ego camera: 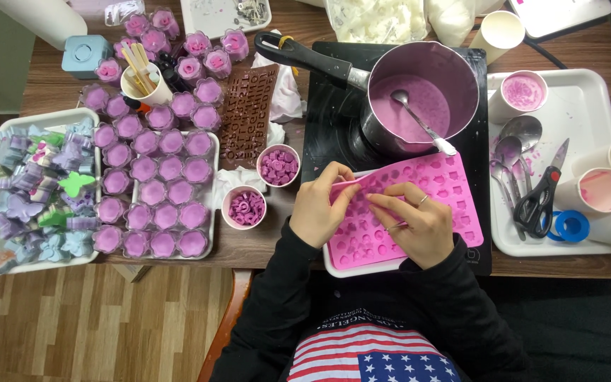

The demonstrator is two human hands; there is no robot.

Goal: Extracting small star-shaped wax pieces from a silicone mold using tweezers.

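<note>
A pink silicone mould [441, 185] with many small cavities lies on a white tray [332, 266] at the table's near edge. My left hand [321, 205] pinches and lifts the mould's near-left edge. My right hand [413, 221] rests on the mould's middle, fingers pressing into the cavities. Behind the mould a dark saucepan [419, 99] holds purple liquid and a metal spoon [422, 122], sitting on a black hob [334, 120]. Two small cups [278, 166] [245, 207] of purple moulded pieces stand just left of my left hand.
Many purple filled flower cups [157, 170] cover the left table. A tray of pastel butterfly shapes [44, 191] sits far left. A brown letter mould [247, 113] lies by the hob. The right white tray [581, 113] holds spoons, scissors [539, 198], paper cups and a blue tape roll.
</note>
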